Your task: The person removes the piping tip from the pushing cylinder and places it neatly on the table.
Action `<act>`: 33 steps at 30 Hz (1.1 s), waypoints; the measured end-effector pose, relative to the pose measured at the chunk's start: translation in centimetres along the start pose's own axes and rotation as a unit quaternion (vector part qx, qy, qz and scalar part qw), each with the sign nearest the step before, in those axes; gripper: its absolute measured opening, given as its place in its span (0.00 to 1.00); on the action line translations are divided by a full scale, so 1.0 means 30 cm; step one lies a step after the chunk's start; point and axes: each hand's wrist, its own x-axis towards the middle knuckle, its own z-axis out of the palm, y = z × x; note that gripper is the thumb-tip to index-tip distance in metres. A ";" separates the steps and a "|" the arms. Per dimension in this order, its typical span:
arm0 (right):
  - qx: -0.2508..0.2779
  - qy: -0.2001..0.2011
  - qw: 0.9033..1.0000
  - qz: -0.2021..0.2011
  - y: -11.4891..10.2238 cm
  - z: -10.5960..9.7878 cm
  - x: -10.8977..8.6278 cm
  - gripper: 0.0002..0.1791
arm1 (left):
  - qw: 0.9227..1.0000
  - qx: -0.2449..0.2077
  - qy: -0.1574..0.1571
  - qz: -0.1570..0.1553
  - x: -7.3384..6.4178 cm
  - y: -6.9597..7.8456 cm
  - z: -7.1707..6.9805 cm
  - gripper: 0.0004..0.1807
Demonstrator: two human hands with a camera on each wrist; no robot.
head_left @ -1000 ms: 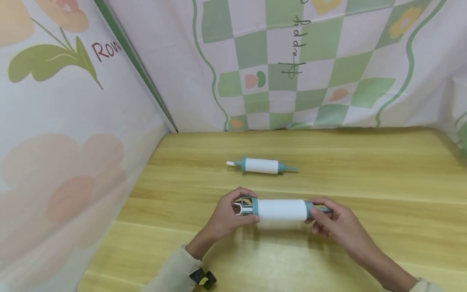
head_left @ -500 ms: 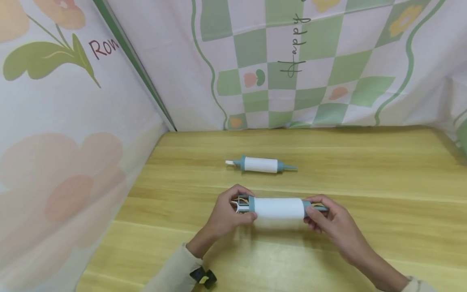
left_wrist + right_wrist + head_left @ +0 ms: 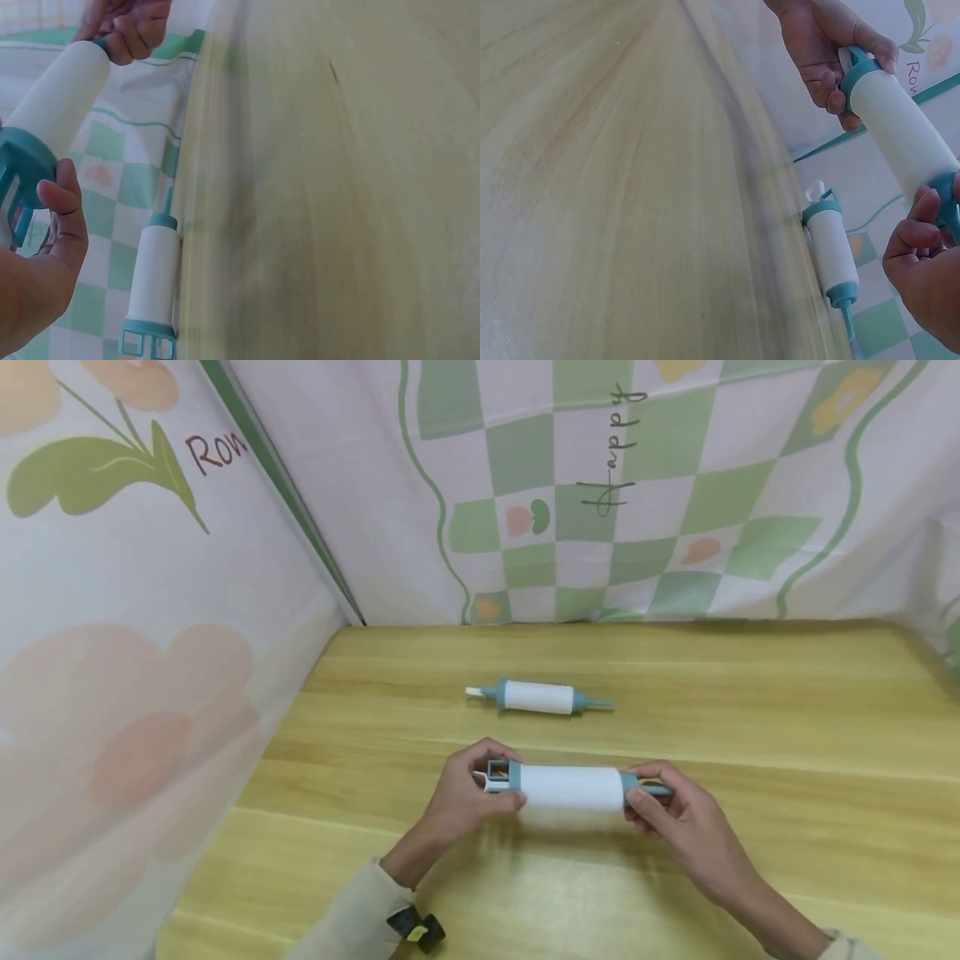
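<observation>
Between both hands is a white cylinder with teal ends (image 3: 572, 787), held level above the table. An open teal frame with a white loop projects from its left end; a thin teal tip projects from its right. My left hand (image 3: 459, 793) grips the left collar, thumb in front and fingers behind, partly hiding the frame. At the other end, my right hand (image 3: 693, 831) pinches the teal cap (image 3: 946, 195) between thumb and fingers. A smaller-looking white cylinder with teal ends (image 3: 538, 697) lies on the table beyond the hands, untouched.
The wood-grain table (image 3: 337, 718) meets a hanging cloth with green checks (image 3: 581, 564) along its back edge. A flower-print cloth (image 3: 150, 727) hangs along the left side. Near the left sleeve cuff is a small black device (image 3: 416, 929).
Both hands have shifted slightly left with the held cylinder. The bars of its teal frame show at a different angle, as if it has turned about its length. The other cylinder stays put.
</observation>
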 end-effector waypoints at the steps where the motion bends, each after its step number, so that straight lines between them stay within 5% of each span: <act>1: -0.002 0.003 1.000 -0.003 0.000 0.000 0.000 0.10 | 1.000 -0.002 0.000 -0.002 0.000 0.001 0.000 0.18; 7: 0.001 0.010 1.000 -0.019 -0.008 0.011 0.000 0.11 | 0.999 -0.016 0.004 -0.035 -0.004 0.010 -0.003 0.17; 13: -0.056 0.028 0.996 -0.065 -0.028 0.020 0.004 0.14 | 0.994 -0.063 -0.005 -0.092 -0.019 0.003 -0.011 0.17; 21: -0.073 0.013 0.995 -0.072 -0.037 0.002 0.011 0.16 | 0.997 -0.040 -0.009 -0.067 -0.012 0.013 -0.020 0.17; 28: -0.112 0.030 0.991 -0.059 -0.039 -0.023 0.005 0.34 | 0.997 -0.047 -0.010 -0.056 -0.007 0.019 -0.021 0.18; 33: -0.119 0.034 0.992 -0.039 -0.033 -0.043 0.012 0.26 | 0.997 -0.050 -0.022 -0.045 -0.004 0.020 -0.023 0.20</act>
